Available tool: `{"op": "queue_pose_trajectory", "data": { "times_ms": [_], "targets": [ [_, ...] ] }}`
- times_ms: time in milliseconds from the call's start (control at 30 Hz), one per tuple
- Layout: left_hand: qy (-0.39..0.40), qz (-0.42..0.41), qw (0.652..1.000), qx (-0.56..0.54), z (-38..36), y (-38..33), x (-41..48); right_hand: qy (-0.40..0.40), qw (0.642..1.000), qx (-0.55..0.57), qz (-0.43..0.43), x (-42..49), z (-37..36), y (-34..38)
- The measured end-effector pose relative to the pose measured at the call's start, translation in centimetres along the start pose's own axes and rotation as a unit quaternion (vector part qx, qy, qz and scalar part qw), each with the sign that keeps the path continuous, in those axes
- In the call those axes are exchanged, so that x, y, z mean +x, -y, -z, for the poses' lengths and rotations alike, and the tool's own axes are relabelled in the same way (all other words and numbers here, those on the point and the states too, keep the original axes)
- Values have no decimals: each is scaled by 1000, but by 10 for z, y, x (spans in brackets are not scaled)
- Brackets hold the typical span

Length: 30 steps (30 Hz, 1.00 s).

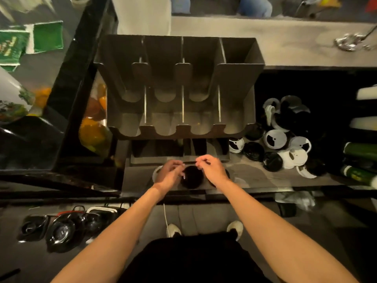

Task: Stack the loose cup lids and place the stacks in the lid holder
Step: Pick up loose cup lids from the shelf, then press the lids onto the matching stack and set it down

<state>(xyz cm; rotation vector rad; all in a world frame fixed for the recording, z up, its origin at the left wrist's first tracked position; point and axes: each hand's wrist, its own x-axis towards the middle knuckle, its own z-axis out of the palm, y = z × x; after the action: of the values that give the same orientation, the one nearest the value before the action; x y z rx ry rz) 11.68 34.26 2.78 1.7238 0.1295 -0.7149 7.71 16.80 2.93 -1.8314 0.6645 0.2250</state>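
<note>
The metal lid holder (179, 94) stands at the back of the counter (251, 174). Its upper tier has four bays split by three dividers, and all four show only bare metal. A lower tier sits under its front lip, too dark to see what it holds.

Right of the holder, toward the counter's right end, lies the heap of loose lids (285, 144). I count about six white and at least five black, though they overlap too much for an exact count.

At the front edge, before the middle of the holder, lies a black lid (192, 178) with both hands just above it. The left hand (169, 174) is curled, fingertips at the lid's left rim; I cannot tell whether it grips. The right hand (212, 170) pinches a thin dark piece (207, 162), too blurred to name.

A strip of bare counter runs between the right hand and the heap.
</note>
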Motion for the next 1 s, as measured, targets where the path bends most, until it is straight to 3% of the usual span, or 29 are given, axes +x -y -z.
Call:
{"op": "queue_pose_trajectory", "data": {
  "times_ms": [200, 367, 567, 800, 900, 1000],
  "targets": [
    [87, -15, 996, 11, -104, -34, 4, -62, 991, 120, -25, -2, 90, -32],
    [105, -22, 994, 38, -192, -54, 13, -103, 986, 126, -26, -6, 176, -59],
    [91, -26, 994, 61, -272, -68, 33, -163, 983, 72, -33, 12, 261, -92],
    [60, -38, 990, 125, -339, -72, 68, -242, 962, -87, -90, 41, 315, -132],
    [37, -33, 977, 209, -354, -66, 81, -222, 950, -153, -155, 50, 331, -148],
    [25, -15, 927, 375, -363, -61, 91, -155, 952, -199, -175, 57, 339, -162]
  ]
}}
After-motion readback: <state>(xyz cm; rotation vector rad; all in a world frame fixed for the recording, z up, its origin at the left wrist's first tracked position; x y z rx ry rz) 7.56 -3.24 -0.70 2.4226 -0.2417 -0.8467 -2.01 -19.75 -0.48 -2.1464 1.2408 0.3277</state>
